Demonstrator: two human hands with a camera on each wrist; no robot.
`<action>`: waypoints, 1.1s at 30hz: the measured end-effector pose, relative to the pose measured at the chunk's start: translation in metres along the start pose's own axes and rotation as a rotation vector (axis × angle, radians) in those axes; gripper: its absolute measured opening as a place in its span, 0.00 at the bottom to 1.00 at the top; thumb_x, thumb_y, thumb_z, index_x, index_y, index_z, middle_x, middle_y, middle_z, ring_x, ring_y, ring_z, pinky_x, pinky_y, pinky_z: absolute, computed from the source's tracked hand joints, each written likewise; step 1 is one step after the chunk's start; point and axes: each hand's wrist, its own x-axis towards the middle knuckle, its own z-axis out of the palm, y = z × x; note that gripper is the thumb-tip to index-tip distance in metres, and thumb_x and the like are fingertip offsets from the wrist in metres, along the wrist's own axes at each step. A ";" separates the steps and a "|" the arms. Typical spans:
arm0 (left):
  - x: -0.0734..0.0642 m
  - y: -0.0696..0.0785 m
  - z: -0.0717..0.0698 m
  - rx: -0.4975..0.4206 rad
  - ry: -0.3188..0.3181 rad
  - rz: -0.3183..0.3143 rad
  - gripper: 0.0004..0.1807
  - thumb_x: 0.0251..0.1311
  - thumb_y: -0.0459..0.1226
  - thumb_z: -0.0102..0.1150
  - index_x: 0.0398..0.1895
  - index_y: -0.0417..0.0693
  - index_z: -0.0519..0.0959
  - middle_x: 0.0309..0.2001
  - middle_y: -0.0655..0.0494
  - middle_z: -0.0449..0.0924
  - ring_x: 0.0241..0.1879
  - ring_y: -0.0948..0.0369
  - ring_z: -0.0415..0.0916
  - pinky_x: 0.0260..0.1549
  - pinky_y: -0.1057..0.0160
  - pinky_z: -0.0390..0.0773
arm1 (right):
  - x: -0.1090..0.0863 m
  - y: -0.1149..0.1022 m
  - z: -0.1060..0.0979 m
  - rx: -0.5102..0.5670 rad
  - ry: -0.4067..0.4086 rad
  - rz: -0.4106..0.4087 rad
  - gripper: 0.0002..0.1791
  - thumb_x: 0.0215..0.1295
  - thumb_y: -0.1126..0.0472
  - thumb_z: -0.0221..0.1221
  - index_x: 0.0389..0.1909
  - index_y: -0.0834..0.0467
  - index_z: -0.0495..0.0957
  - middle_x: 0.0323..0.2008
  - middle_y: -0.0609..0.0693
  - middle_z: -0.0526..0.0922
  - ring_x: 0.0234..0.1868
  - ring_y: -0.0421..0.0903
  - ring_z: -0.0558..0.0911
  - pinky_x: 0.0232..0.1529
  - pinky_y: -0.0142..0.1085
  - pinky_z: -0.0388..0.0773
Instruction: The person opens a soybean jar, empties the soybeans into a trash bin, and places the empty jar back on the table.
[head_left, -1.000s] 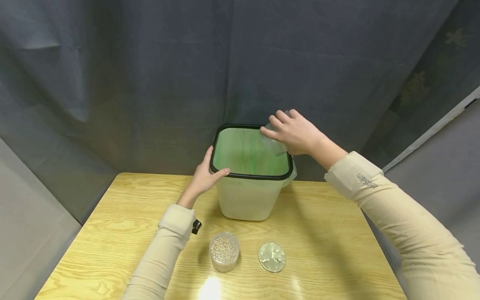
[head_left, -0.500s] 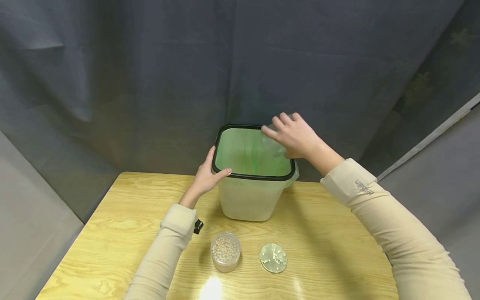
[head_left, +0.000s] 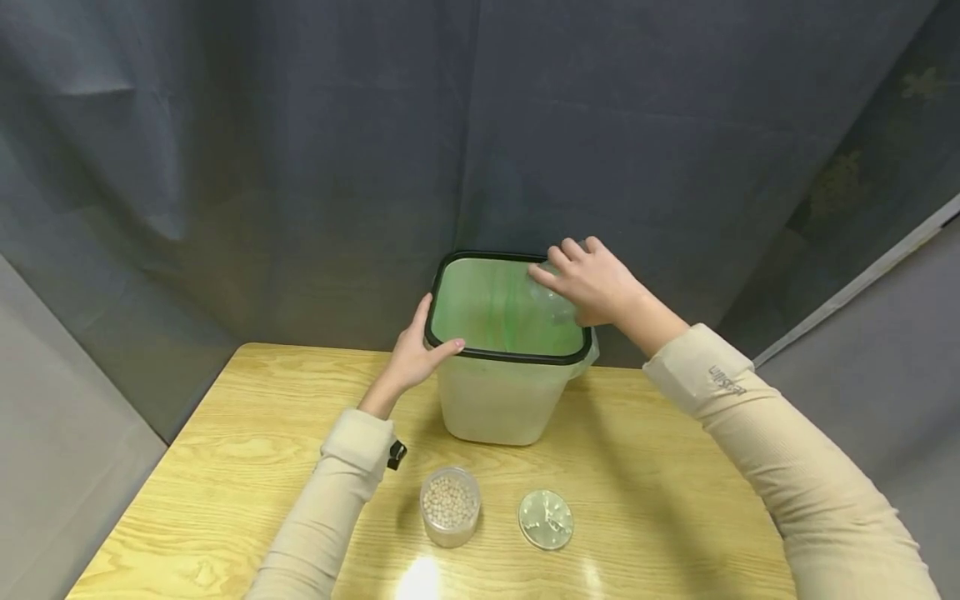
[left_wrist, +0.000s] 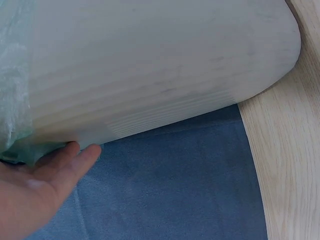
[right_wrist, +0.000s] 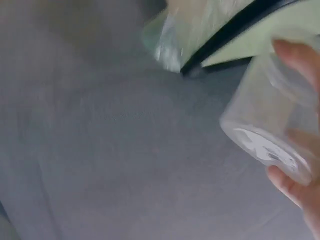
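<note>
A whitish trash bin (head_left: 491,404) with a black rim and a green liner bag stands at the back of the table. My left hand (head_left: 411,354) grips its near left corner, thumb over the rim and fingers along the outer wall; the left wrist view shows those fingers (left_wrist: 75,162) against the side. My right hand (head_left: 588,282) holds a clear plastic jar (right_wrist: 265,115) over the bin's right side. The jar is tipped, its mouth turned toward the bin and its labelled bottom facing the right wrist camera. Nothing shows inside the jar.
Nearer on the wooden table (head_left: 262,450) stand a clear jar of small beige balls (head_left: 448,502) and, to its right, a round clear lid (head_left: 546,519) lying flat. A dark curtain (head_left: 337,167) hangs right behind the bin.
My right hand has sunk slightly toward the bin's rim with the tipped jar in its grasp. My left hand stays on the bin's corner.
</note>
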 end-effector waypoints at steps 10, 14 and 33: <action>0.000 0.003 0.002 -0.002 0.005 0.014 0.51 0.53 0.52 0.58 0.72 0.56 0.37 0.70 0.44 0.43 0.66 0.46 0.48 0.60 0.45 0.53 | -0.012 0.015 0.002 0.105 0.069 0.057 0.52 0.26 0.46 0.73 0.59 0.55 0.63 0.48 0.62 0.70 0.47 0.61 0.69 0.35 0.52 0.70; 0.001 0.003 0.002 -0.002 0.008 0.023 0.51 0.53 0.52 0.58 0.72 0.54 0.38 0.70 0.43 0.44 0.66 0.46 0.48 0.60 0.44 0.54 | -0.016 0.014 0.003 0.131 0.178 0.128 0.52 0.25 0.47 0.73 0.58 0.55 0.63 0.50 0.62 0.70 0.49 0.61 0.69 0.34 0.53 0.70; 0.002 0.002 0.003 -0.005 0.003 0.023 0.51 0.53 0.53 0.58 0.72 0.55 0.37 0.70 0.43 0.43 0.66 0.45 0.48 0.60 0.44 0.54 | -0.024 0.005 -0.002 0.176 0.122 0.042 0.54 0.26 0.44 0.73 0.60 0.56 0.63 0.51 0.61 0.70 0.50 0.60 0.69 0.37 0.51 0.70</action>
